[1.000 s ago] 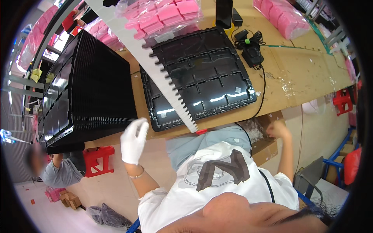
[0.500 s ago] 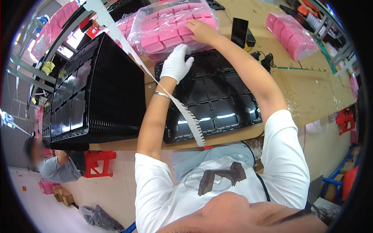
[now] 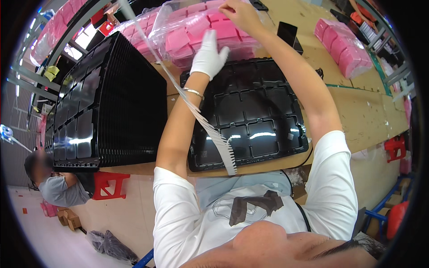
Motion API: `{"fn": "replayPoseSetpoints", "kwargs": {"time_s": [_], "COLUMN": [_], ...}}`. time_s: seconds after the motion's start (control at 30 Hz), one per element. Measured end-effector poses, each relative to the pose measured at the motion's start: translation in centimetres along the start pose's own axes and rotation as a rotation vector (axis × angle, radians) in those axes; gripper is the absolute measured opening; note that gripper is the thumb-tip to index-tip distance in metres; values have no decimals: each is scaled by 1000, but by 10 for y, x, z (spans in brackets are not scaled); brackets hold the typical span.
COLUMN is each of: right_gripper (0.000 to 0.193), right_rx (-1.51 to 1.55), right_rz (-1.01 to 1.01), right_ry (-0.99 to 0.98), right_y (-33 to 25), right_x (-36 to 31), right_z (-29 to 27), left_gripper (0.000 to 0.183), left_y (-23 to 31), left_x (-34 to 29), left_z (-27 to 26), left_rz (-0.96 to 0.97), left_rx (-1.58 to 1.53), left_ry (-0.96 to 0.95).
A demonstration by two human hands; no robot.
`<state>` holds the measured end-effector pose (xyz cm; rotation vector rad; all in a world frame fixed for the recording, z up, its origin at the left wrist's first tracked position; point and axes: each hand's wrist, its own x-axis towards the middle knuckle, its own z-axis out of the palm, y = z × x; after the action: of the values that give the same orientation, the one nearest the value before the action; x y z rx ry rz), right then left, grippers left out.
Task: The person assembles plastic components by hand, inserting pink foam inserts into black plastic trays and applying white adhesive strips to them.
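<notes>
A shallow black plastic tray (image 3: pixel 243 109) with moulded compartments lies in front of me on the table. Behind it are pink blocks (image 3: pixel 183 41) in clear plastic wrap (image 3: pixel 156 33). My left hand (image 3: pixel 209 58), in a white glove, rests against the front of these blocks, fingers stretched and thumb apart. My bare right hand (image 3: pixel 245 17) is above the back of the pink blocks. Its fingers are curled together at the tips; whatever lies between them is too small to make out. A white toothed strip (image 3: pixel 214 131) hangs slantwise across my left forearm and the tray.
A tall stack of black trays (image 3: pixel 127 102) stands at the left. Another wrapped pink bundle (image 3: pixel 342 47) lies at the right, beyond a dark upright screen-like object (image 3: pixel 287 33). A seated person (image 3: pixel 62 185) and a red stool (image 3: pixel 109 185) are at the lower left.
My right hand has lifted off the pink blocks and moved up and away, its fingers now curled. The gloved left hand has shifted slightly right and further onto the blocks.
</notes>
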<state>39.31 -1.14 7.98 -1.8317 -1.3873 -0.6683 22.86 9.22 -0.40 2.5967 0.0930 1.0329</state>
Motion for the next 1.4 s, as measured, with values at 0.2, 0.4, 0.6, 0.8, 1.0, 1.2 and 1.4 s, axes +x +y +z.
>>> {"fn": "replayPoseSetpoints", "kwargs": {"time_s": [0.2,0.4,0.6,0.8,1.0,1.2,1.4], "right_gripper": [18,37,92,57,18,21,34], "right_rx": [269,252,1795,1951,923,460,193], "right_rz": [79,157,1319,930,992,881,807], "right_ry": [241,212,-10,267,53,-35,24], "right_y": [-78,-53,-53,-33,-95,-150,-157], "right_x": [-31,-127,-158,-164,-231,-322,-332], "right_z": [-62,-99,-39,-36,-145,-164,-158], "left_gripper": [56,102,29,21,21,27,35], "left_y": [-53,22,-17,41,90,139,148], "left_x": [-37,-64,-74,-84,-163,-227,-242], "left_z": [-42,-122,-123,-129,-161,-161,-152], "left_rz": [-517,-988,-912,-927,-971,-957,-1004], "left_rx": [-250,-2052,-1867,-1792,-813,-321,-94], "left_ry": [-173,164,-59,3,-93,-215,-235]}}
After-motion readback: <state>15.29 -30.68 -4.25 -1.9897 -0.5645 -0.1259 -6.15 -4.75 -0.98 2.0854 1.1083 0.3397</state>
